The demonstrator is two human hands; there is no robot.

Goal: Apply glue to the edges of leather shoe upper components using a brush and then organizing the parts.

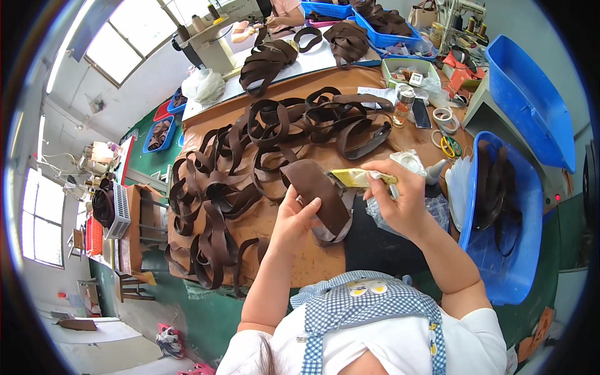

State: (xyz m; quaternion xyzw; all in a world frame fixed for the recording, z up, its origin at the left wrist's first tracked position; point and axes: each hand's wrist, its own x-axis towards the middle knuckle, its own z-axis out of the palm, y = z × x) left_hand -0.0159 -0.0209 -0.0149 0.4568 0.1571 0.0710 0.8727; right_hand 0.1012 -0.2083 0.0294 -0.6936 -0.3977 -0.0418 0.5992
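Observation:
My left hand grips a wide dark brown leather strap near the middle of the table, thumb on top and fingers beneath. In my right hand is a flat yellow-handled tool. Its dark tip is beside the strap's upper right edge; whether it touches I cannot tell, nor what kind of tool it is. Many looped brown leather straps lie tangled beyond and left of my hands. Below my right hand is a crumpled clear plastic bag.
A blue bin with brown straps stands at the right. Scissors, tape rolls, a phone and a glass jar lie at the table's far right. Across the table, another person sits by a sewing machine.

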